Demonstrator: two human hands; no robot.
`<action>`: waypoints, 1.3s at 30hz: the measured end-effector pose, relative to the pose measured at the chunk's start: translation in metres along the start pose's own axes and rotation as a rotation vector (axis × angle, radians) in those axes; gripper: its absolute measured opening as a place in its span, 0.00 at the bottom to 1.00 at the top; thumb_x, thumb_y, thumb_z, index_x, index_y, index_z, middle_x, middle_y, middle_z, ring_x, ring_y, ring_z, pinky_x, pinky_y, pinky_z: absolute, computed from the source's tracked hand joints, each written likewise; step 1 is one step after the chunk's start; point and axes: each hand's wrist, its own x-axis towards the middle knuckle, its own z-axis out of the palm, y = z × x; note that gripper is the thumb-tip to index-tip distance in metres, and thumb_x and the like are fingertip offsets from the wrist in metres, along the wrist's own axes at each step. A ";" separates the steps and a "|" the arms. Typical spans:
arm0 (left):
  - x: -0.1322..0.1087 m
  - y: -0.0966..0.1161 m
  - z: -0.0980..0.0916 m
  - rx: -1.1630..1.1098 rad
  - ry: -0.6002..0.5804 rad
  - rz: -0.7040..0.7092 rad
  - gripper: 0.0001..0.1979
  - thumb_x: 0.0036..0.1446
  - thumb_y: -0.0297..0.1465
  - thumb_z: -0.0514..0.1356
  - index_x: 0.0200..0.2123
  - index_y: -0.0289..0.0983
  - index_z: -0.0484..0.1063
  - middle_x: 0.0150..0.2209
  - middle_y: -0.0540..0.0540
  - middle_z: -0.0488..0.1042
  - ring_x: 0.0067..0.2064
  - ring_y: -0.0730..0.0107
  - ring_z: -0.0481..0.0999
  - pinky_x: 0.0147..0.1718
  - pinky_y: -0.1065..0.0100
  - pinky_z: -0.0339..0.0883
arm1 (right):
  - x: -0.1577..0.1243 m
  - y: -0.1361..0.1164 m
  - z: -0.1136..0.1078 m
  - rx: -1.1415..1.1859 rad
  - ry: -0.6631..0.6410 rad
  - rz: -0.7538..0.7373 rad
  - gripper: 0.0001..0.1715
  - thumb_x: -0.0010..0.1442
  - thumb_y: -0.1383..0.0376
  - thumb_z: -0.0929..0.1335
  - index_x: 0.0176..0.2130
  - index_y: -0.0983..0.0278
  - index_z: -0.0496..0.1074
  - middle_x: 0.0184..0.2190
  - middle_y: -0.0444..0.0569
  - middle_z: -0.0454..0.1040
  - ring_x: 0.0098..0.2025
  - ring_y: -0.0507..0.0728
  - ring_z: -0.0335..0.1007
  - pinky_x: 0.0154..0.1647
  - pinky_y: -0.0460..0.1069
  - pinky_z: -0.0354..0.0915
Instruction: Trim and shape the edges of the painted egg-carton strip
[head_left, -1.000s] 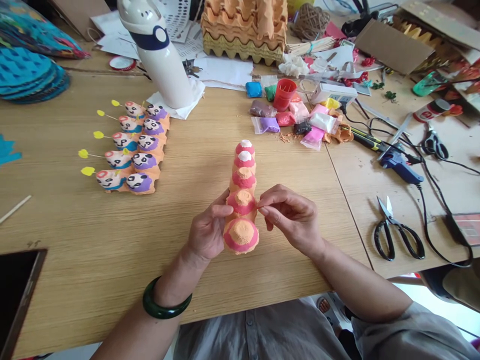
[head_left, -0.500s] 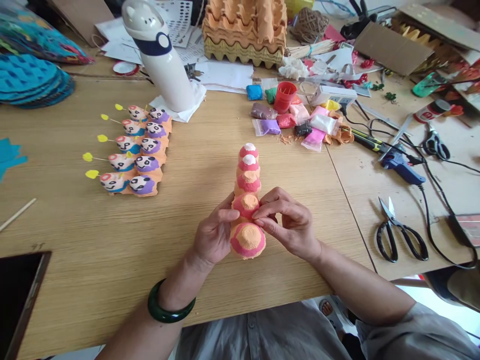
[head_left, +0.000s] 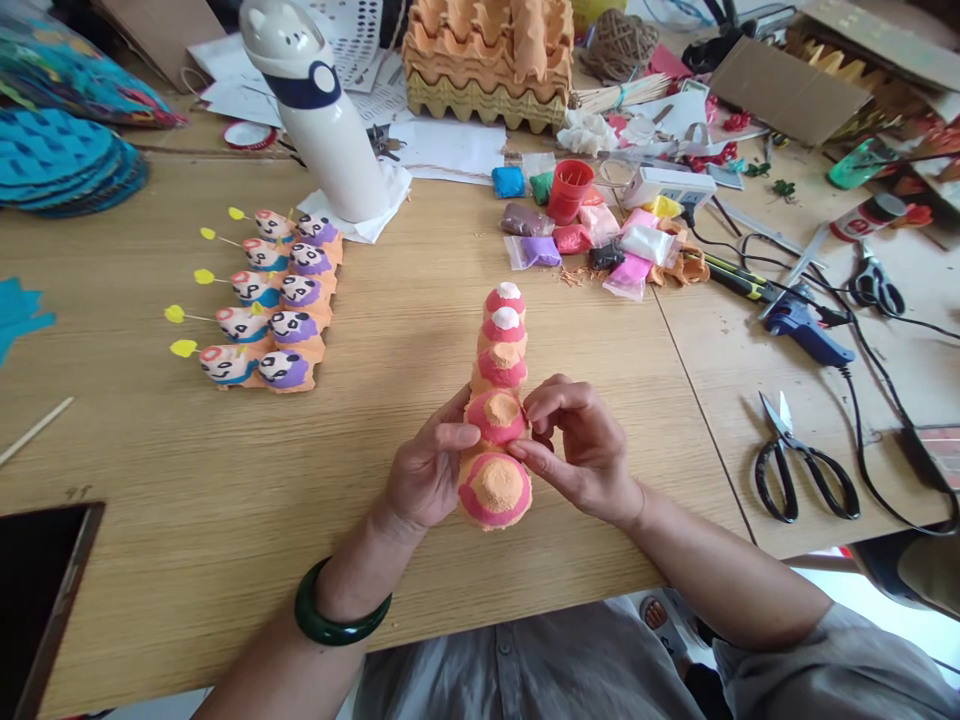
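A strip cut from an egg carton [head_left: 495, 485] points away from me over the table, its row of cups banded with pink clay. The two far cups carry white clay on their tips; the nearer tips are bare orange pulp. My left hand [head_left: 431, 460] is closed around the strip's left side, its thumb on the second-nearest cup. On the opposite side my right hand [head_left: 581, 445] has thumb and index finger against the pink clay [head_left: 496, 428] of that same cup, the other fingers curled. The underside of the strip is hidden.
A finished-looking carton piece with painted faces [head_left: 281, 325] stands left. Ahead are a white bottle [head_left: 322, 130], stacked egg trays [head_left: 487, 70] and clay packets [head_left: 536, 252]. Scissors [head_left: 802, 460], a glue gun [head_left: 810, 335] and cables lie right; a dark tablet-like object [head_left: 45, 590] lies near left.
The strip has tilted slightly, its far end shifting right and its near end slightly down. My right index finger has moved a little outward, widening its gap from the thumb.
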 end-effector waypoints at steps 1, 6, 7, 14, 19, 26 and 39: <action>0.000 0.000 0.000 -0.004 -0.004 0.001 0.20 0.49 0.34 0.67 0.48 0.43 0.80 0.36 0.47 0.78 0.44 0.59 0.81 0.36 0.66 0.74 | -0.001 0.000 0.001 0.023 0.010 0.017 0.13 0.64 0.69 0.76 0.45 0.56 0.71 0.34 0.41 0.70 0.30 0.50 0.63 0.28 0.46 0.66; -0.002 0.001 -0.002 -0.003 -0.010 0.006 0.18 0.49 0.34 0.67 0.45 0.43 0.79 0.36 0.47 0.79 0.42 0.61 0.82 0.37 0.66 0.75 | -0.001 -0.004 0.004 0.091 0.035 0.189 0.19 0.60 0.64 0.79 0.43 0.58 0.69 0.37 0.42 0.67 0.32 0.49 0.61 0.28 0.45 0.65; -0.002 0.002 -0.002 0.006 -0.004 0.002 0.19 0.48 0.33 0.67 0.46 0.43 0.78 0.36 0.47 0.79 0.42 0.60 0.82 0.38 0.65 0.76 | 0.000 -0.004 0.004 0.108 0.052 0.225 0.21 0.59 0.63 0.80 0.43 0.58 0.68 0.37 0.42 0.67 0.32 0.49 0.60 0.29 0.45 0.64; 0.001 0.007 -0.004 0.097 0.045 0.031 0.24 0.47 0.35 0.66 0.51 0.43 0.77 0.40 0.44 0.80 0.50 0.52 0.82 0.41 0.61 0.77 | 0.004 0.004 0.002 0.399 -0.041 0.500 0.24 0.54 0.58 0.82 0.41 0.60 0.71 0.35 0.41 0.65 0.33 0.49 0.62 0.31 0.44 0.66; 0.002 0.008 -0.004 0.091 0.082 0.070 0.24 0.46 0.37 0.68 0.49 0.46 0.78 0.40 0.44 0.80 0.50 0.49 0.83 0.41 0.58 0.78 | 0.004 0.005 0.001 0.472 0.053 0.600 0.21 0.59 0.53 0.79 0.44 0.61 0.75 0.36 0.44 0.71 0.33 0.50 0.67 0.30 0.44 0.71; 0.001 0.007 -0.009 0.084 0.106 0.103 0.23 0.50 0.35 0.68 0.52 0.48 0.79 0.43 0.47 0.80 0.49 0.58 0.81 0.44 0.62 0.76 | 0.009 0.010 -0.003 0.722 -0.029 0.941 0.20 0.59 0.51 0.78 0.38 0.64 0.78 0.34 0.47 0.79 0.36 0.53 0.76 0.39 0.48 0.77; 0.009 0.004 -0.014 0.395 0.120 0.297 0.17 0.55 0.36 0.68 0.49 0.45 0.79 0.42 0.49 0.77 0.44 0.65 0.75 0.43 0.68 0.69 | 0.012 0.021 -0.007 0.841 -0.001 0.976 0.20 0.47 0.55 0.85 0.33 0.64 0.82 0.29 0.43 0.81 0.30 0.50 0.73 0.36 0.45 0.70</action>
